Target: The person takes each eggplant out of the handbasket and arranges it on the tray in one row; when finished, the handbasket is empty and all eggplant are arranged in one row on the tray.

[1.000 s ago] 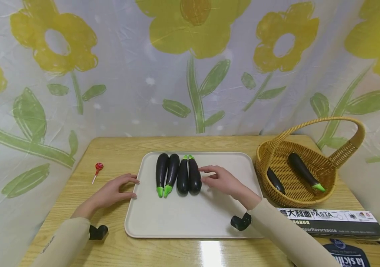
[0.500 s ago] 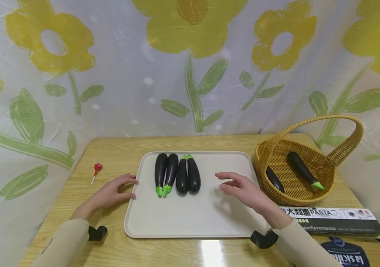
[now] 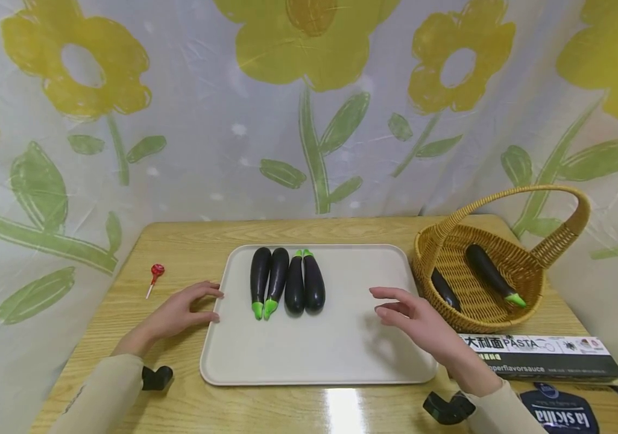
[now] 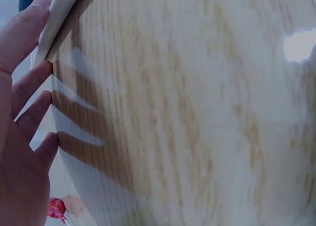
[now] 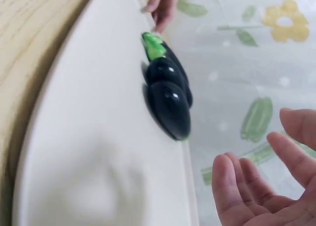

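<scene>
Several dark eggplants (image 3: pixel 293 292) with bright green stems lie side by side on the left half of a white tray (image 3: pixel 336 361). The left two have stems toward me; the right two have stems pointing away. At the tray's left rim, my left hand (image 3: pixel 178 312) touches the edge with relaxed fingers. My right hand (image 3: pixel 422 322) hovers over the tray's right part, fingers loosely bent and nothing in them. In the right wrist view the eggplants (image 5: pixel 169 107) lie well apart from the right hand (image 5: pixel 261 196).
A wicker basket (image 3: pixel 479 325) with a tall handle stands at the right, two eggplants (image 3: pixel 493 274) inside. Before it are a pasta box (image 3: pixel 542 358) and a dark-labelled package (image 3: pixel 561 410). A red lollipop (image 3: pixel 157 271) lies at the left. A flowered curtain (image 3: pixel 205 120) hangs behind.
My right hand has left the rightmost eggplant and moved right and toward me, across the tray. The left hand has stayed at the tray's rim. The eggplants lie as before.
</scene>
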### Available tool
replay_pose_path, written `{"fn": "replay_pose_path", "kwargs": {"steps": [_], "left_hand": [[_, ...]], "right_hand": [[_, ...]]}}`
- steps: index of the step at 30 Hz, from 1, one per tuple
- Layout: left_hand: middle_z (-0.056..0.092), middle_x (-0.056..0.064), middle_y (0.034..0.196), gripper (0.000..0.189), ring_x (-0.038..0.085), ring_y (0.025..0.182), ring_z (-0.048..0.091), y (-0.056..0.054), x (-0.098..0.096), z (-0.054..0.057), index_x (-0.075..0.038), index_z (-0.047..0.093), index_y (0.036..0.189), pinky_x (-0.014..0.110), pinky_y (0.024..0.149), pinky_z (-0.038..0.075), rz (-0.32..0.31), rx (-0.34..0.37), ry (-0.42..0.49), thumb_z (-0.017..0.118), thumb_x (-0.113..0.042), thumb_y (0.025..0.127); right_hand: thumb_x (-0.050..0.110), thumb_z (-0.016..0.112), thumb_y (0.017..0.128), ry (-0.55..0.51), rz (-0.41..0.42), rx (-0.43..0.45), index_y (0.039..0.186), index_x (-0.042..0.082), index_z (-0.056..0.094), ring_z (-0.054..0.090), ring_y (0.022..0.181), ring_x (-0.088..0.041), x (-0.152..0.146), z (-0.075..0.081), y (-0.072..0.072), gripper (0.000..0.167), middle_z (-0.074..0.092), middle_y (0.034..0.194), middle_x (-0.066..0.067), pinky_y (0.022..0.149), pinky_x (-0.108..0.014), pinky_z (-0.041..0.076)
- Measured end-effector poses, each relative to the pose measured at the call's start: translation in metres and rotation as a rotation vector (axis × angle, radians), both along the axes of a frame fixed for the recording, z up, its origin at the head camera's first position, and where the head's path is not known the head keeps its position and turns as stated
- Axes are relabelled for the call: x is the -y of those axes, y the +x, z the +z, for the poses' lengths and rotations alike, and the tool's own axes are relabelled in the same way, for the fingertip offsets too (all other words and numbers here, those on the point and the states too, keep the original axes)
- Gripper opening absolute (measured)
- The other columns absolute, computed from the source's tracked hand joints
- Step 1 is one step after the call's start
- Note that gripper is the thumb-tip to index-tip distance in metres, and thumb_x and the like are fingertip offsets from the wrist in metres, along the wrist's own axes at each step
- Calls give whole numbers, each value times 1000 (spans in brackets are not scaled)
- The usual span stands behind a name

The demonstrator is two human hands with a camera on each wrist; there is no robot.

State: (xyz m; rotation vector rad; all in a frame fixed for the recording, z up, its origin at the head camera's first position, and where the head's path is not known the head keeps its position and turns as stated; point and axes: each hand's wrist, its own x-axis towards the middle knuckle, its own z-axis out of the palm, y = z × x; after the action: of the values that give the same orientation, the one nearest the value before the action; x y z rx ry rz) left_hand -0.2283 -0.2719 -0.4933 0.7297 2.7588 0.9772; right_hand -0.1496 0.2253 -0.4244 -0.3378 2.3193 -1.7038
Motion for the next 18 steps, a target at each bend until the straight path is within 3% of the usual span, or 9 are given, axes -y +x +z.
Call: {"fn": "replay_pose_path", "kwargs": {"steps": [7,13,18], "left_hand": [[49,17,144,47,44,137,34,1,0,2,-13,64,125,63,110,26,4,7,1,76,-35,85],[48,17,144,47,44,137,34,2,1,2,-13,64,124,63,110,26,1,-1,2,76,-36,85],[48,17,145,47,44,137,34,1,0,2,-14,64,125,63,110,26,-3,1,1,76,-37,85]], "right_hand": [[23,60,99,-66,-49,-70,139,9,52,61,116,-20,-19,8,1,43,50,141,-12,93,-29,52],[30,55,101,-127,-175,-50,138,7,51,60,115,-14,-41,18,2,44,52,137,-5,93,-23,51],[27,51,103,-103,-156,-71,143,1,44,58,118,-14,-67,30,1,48,46,141,-11,94,-23,51]]}}
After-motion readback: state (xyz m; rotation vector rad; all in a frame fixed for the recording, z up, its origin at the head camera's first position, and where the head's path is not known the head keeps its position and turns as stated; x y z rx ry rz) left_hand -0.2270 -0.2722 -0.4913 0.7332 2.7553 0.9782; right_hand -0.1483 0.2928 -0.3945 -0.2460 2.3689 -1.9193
